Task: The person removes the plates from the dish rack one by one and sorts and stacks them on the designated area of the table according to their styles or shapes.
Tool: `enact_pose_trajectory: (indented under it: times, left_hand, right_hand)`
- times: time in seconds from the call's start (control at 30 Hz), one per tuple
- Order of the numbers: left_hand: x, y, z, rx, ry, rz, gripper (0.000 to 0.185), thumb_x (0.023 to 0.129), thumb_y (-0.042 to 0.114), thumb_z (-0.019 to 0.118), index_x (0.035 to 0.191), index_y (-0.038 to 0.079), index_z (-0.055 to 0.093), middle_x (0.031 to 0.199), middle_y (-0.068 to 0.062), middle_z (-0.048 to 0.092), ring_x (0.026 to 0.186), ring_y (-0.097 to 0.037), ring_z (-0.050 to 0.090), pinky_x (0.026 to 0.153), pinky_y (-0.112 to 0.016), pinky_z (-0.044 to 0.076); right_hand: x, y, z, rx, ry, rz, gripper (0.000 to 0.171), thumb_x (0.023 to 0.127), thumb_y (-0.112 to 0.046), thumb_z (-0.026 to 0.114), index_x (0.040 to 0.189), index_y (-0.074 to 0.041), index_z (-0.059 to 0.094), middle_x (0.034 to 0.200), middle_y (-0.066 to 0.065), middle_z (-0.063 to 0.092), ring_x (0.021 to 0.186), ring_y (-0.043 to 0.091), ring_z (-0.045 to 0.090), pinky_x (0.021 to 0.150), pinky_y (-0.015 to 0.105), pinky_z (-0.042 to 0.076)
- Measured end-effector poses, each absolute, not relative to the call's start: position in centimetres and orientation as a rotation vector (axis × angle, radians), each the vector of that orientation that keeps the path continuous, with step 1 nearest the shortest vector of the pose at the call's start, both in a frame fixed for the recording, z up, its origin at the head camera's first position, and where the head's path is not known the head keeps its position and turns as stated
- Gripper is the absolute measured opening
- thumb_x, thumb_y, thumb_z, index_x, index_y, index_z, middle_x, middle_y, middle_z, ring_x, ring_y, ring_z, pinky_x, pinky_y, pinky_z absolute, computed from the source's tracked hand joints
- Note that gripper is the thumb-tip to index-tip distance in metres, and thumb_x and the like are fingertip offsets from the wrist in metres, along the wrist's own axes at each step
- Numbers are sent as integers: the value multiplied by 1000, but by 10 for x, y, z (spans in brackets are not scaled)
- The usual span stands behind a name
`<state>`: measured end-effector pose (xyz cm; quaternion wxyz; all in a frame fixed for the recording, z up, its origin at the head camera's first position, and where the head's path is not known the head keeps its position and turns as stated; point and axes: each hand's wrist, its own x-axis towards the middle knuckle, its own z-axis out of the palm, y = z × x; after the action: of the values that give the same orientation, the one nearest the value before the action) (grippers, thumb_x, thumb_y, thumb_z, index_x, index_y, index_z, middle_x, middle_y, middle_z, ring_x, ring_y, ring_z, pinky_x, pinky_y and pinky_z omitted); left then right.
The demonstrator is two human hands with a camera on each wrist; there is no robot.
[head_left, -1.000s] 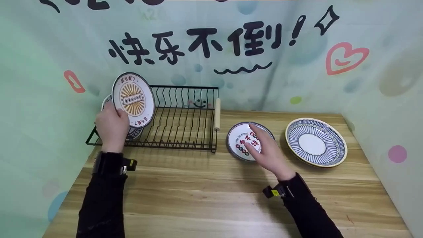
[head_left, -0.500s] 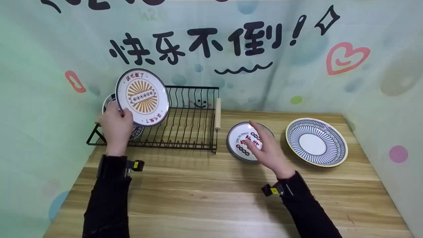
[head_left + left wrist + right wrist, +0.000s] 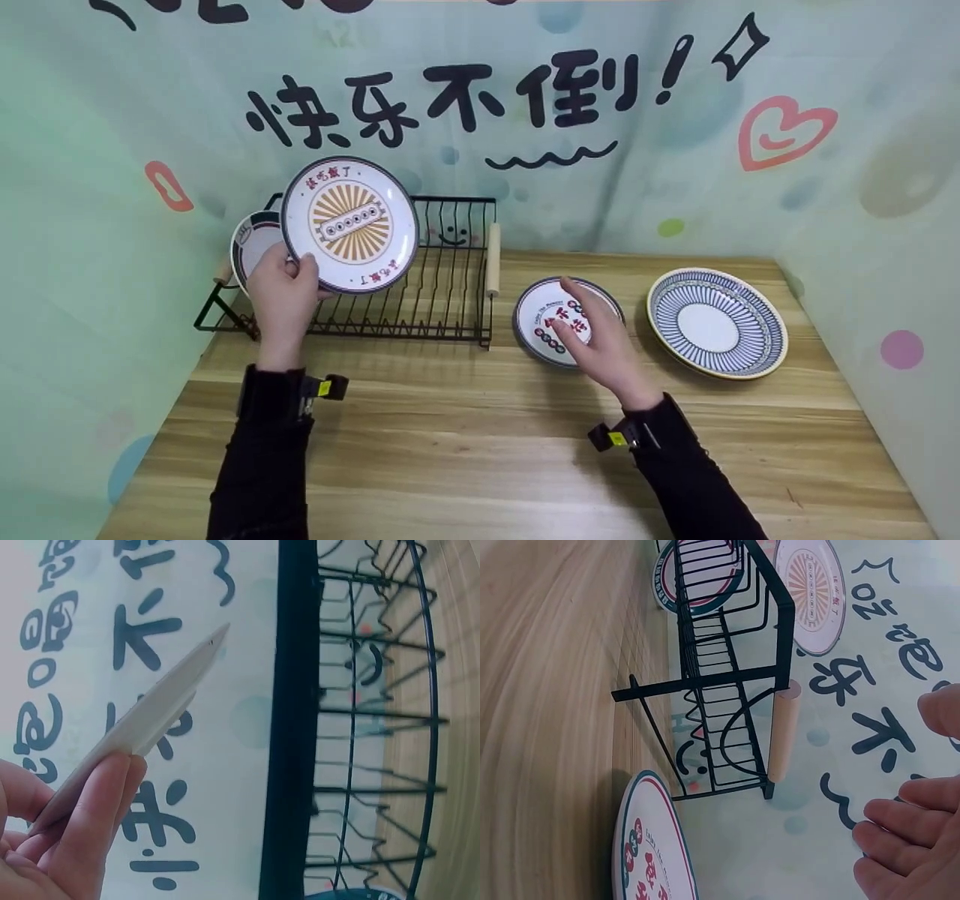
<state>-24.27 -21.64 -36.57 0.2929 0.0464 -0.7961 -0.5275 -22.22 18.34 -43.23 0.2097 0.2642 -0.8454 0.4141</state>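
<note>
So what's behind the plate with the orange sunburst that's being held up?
Behind the sunburst plate, held by the left hand, another plate stands in the black wire rack. Only its left part shows; the rest is covered, so its pattern is unclear.

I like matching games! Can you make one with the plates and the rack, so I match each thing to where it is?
Things:
1. sunburst plate
2. striped plate
3. red-lettered plate
4. dish rack

Places:
A. flat on the table, far right
B. under the right hand
C. held up by the left hand
D. on the table, left side

Pairs: 1-C, 2-A, 3-B, 4-D
</note>
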Motion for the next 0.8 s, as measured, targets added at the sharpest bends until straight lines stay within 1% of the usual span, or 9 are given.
enact_pose_trajectory:
  times: [0.1,0.2,0.27,0.37,0.5,0.57,0.67,0.8]
  left_hand:
    - [-242,-212,-367,97,-2084,-1514,18,95,2,54,107,-6,63,70,-18,68,50,-21,67,50,-33,58]
    - [-241,-208,-369,96,-2065,-1588,17,95,2,54,107,-7,63,67,-15,67,48,-15,66,50,-33,58]
    - [-239,-205,-370,98,-2051,-1636,17,95,2,55,108,-7,63,66,-13,67,48,-14,65,50,-32,58]
    - [-236,-200,-371,90,-2028,-1695,17,95,2,56,107,-7,63,68,-14,68,48,-15,65,50,-31,57]
    - [-233,-194,-372,68,-2019,-1736,15,95,2,57,105,-8,63,71,-17,70,49,-16,66,51,-32,58]
    - [-232,-191,-373,61,-2023,-1755,15,95,2,57,105,-8,62,71,-16,70,50,-16,66,52,-32,58]
    - [-230,-187,-374,49,-2023,-1795,15,96,2,57,106,-7,62,71,-15,69,52,-18,66,53,-33,58]
    - [-228,-181,-377,45,-2023,-1853,18,96,1,56,111,-5,63,76,-15,70,55,-21,68,57,-38,59]
  right_hand:
    - [-221,182,-433,732,-2341,1157,56,92,-9,66,142,6,46,142,21,52,133,35,45,113,45,31]
    - [-221,182,-433,723,-2330,1167,55,92,-9,66,141,6,47,141,20,52,133,34,45,113,44,31]
    - [-221,181,-433,719,-2323,1178,54,92,-8,66,141,6,47,142,20,52,133,33,45,114,43,31]
    - [-220,180,-434,715,-2310,1191,54,92,-7,67,141,5,47,141,19,53,133,33,46,113,43,32]
    - [-221,179,-434,717,-2284,1201,54,92,-8,67,141,5,48,140,19,54,132,33,47,112,43,32]
    - [-221,179,-435,718,-2266,1203,53,92,-8,67,140,6,48,139,19,55,131,33,48,112,42,33]
    - [-222,178,-435,719,-2242,1205,52,92,-8,67,139,6,49,137,19,57,129,33,50,111,41,34]
    - [-222,176,-435,723,-2217,1214,52,90,-3,68,138,8,50,136,20,57,127,33,52,109,40,37]
